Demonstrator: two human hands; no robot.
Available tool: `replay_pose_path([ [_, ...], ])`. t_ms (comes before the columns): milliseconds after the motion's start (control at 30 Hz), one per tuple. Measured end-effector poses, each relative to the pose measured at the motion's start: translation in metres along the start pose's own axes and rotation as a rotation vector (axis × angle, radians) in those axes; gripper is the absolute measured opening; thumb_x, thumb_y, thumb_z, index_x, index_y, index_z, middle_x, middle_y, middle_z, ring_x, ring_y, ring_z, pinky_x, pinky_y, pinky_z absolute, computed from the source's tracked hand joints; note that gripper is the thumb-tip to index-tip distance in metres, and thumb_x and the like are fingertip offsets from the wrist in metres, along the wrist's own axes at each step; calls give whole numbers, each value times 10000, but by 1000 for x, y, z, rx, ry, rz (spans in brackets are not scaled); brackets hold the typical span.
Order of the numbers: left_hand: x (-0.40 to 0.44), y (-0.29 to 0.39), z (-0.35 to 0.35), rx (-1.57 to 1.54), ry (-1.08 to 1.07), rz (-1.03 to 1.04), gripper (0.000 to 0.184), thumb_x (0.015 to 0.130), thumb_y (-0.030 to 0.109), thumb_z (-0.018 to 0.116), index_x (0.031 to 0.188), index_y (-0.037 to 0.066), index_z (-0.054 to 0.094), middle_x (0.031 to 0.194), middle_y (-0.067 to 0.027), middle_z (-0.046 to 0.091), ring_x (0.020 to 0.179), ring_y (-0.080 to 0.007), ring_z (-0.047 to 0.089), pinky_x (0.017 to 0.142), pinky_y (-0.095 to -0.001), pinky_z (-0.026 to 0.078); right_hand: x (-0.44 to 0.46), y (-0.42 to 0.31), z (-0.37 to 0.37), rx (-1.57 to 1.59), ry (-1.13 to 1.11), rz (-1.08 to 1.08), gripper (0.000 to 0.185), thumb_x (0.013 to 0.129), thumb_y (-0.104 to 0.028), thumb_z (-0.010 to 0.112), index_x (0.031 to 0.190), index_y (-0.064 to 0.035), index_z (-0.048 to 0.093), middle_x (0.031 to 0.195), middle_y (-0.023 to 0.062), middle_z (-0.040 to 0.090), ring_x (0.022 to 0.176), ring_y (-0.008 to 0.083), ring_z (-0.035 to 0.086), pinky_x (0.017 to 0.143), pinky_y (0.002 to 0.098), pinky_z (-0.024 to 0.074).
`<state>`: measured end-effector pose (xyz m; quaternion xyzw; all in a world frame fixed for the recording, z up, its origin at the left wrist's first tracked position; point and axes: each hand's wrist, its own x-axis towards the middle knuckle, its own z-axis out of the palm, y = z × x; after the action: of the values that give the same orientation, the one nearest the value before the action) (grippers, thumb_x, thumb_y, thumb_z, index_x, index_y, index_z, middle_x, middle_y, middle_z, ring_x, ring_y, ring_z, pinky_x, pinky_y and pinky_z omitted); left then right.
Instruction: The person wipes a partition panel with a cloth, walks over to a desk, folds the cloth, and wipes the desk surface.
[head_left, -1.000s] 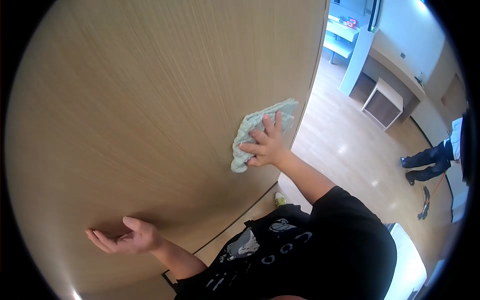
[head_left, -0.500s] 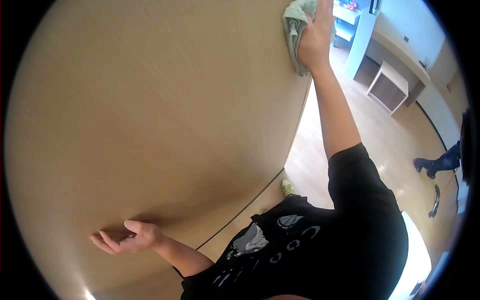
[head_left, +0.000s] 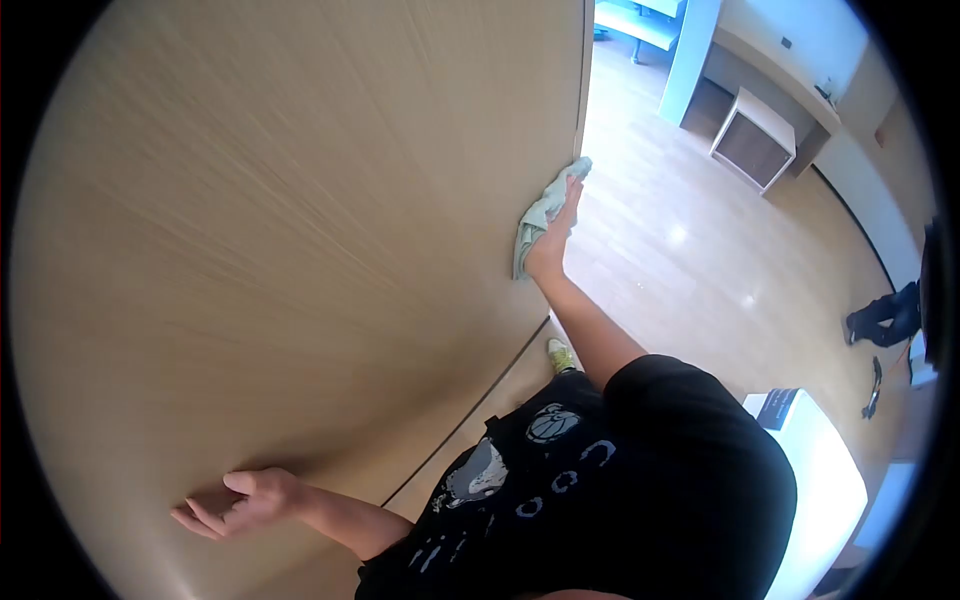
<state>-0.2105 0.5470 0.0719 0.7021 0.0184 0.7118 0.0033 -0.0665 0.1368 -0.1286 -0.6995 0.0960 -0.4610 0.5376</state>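
A large wood-grain panel (head_left: 330, 230), which looks like a door, fills the left and middle of the head view. At its right edge, my right hand (head_left: 553, 240) presses a pale green cloth (head_left: 541, 215) against the wood, fingers stretched along it. The cloth is bunched under the palm and partly hidden by the hand. Far to the lower left, my left hand (head_left: 245, 502) hovers by or lightly touches the panel; which of these I cannot tell. Its fingers are apart and slightly curled, with nothing seen in them.
Beyond the panel edge, a small cabinet (head_left: 757, 140) stands under a wall desk (head_left: 785, 75). A person's dark-trousered legs (head_left: 885, 318) are at the far right, near a dark mop-like tool (head_left: 873, 388) on the floor. A white object (head_left: 820, 490) stands at my right side.
My right hand has moved with the cloth down along the panel edge, nearer my body. The left hand has shifted slightly lower in view. The person at the right has changed leg position.
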Motion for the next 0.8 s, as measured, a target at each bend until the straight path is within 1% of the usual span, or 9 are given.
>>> replay_pose_path([
  [33, 1, -1, 0, 6, 0, -3, 534, 889, 53, 498, 1404, -12, 374, 1554, -232, 284, 1403, -390, 392, 1162, -529, 395, -2, -3, 1, 31, -8, 44, 682, 948, 25, 385, 1593, 48, 166, 1695, 231, 36, 1555, 461, 20, 1256, 527, 91],
  [133, 4, 2, -4, -18, -16, -2, 528, 903, 79, 526, 1403, -13, 384, 1553, -231, 288, 1388, -388, 406, 1153, -528, 401, -1, -8, 0, 53, -8, 0, 708, 930, 87, 366, 1602, 23, 156, 1695, 226, 16, 1556, 456, 16, 1260, 512, 105],
  [233, 6, 2, -5, 25, 55, 69, 462, 922, 149, 566, 1333, -24, 446, 1504, -235, 382, 1347, -381, 452, 1106, -492, 445, -2, -20, -1, 41, 28, 22, 655, 967, 70, 355, 1600, -2, 201, 1695, 214, 64, 1558, 440, 43, 1262, 510, 111],
  [333, 4, -1, -4, 35, 80, 91, 457, 937, 171, 581, 1325, -30, 447, 1500, -235, 389, 1338, -384, 464, 1107, -497, 444, -1, -32, 0, -31, 56, 135, 595, 1011, 25, 366, 1592, -12, 242, 1687, 203, 138, 1555, 429, 88, 1264, 492, 122],
  [433, 3, -1, -10, 51, 61, 90, 479, 976, 188, 554, 1391, -6, 411, 1516, -243, 365, 1366, -380, 439, 1138, -528, 410, -3, -35, -1, -14, 78, 169, 535, 1069, -67, 351, 1591, -3, 249, 1686, 176, 185, 1562, 370, 127, 1269, 436, 119],
  [533, 0, -5, -6, -93, 65, 31, 484, 986, 207, 589, 1385, -9, 420, 1523, -245, 367, 1378, -380, 431, 1133, -522, 415, 0, -37, -4, 35, 78, 235, 462, 1076, -165, 367, 1518, -36, 331, 1601, 133, 291, 1483, 314, 238, 1219, 400, 201],
  [633, 0, -7, -5, -208, 72, 39, 459, 950, 172, 618, 1321, -43, 455, 1528, -258, 351, 1370, -386, 442, 1143, -506, 414, 5, -42, -11, 428, 20, 348, 413, 1082, -263, 382, 1446, -69, 412, 1515, 90, 397, 1403, 257, 349, 1169, 365, 284],
  [767, -5, 4, -12, -281, 14, -74, 462, 953, 156, 617, 1336, -47, 460, 1515, -250, 370, 1369, -382, 438, 1137, -498, 402, 22, -38, -42, 1310, -154, 529, 400, 1091, -394, 403, 1349, -113, 520, 1401, 33, 538, 1298, 182, 497, 1101, 318, 394],
  [800, -8, 11, -15, -329, -16, -125, 464, 955, 151, 613, 1343, -49, 457, 1513, -245, 373, 1367, -376, 437, 1134, -493, 398, 25, -23, -51, 1622, -285, 480, 340, 1090, -360, 399, 1293, -129, 545, 1380, 23, 540, 1297, 191, 489, 1100, 321, 387],
])
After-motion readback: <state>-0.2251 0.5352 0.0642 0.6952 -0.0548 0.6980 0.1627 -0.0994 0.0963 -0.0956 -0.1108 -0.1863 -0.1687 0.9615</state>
